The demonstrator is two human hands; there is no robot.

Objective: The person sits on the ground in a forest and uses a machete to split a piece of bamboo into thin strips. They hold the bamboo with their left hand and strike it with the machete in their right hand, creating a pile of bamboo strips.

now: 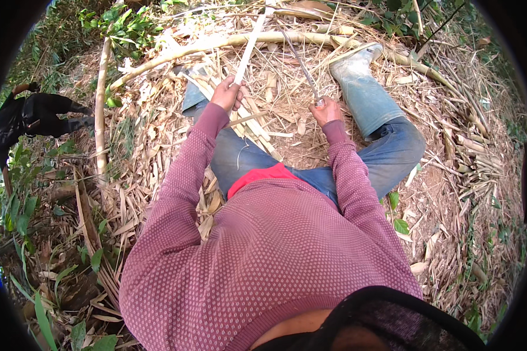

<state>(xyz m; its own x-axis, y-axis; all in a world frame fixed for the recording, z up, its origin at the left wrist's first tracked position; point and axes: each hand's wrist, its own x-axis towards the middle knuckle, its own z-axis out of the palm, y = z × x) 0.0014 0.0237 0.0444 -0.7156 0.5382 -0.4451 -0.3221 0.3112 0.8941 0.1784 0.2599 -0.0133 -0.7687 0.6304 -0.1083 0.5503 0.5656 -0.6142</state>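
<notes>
One strip (252,49), long, flat and nearly white, slants up from the left hand (228,95) toward the top edge of the view, crossing above a bent pole (222,42). The left hand's fingers are curled closed around its near end. The right hand (326,111) is closed on the handle of one knife (300,60), its thin, dark blade pointing away. Several more pale slats (257,127) lie overlapping between the legs, too tangled to count. Two boots (366,96), greyish and muddy, flank the work; the right one holds a jeans leg (395,143). Dry litter (137,111) surrounds everything. One other person (35,114) is at far left.
</notes>
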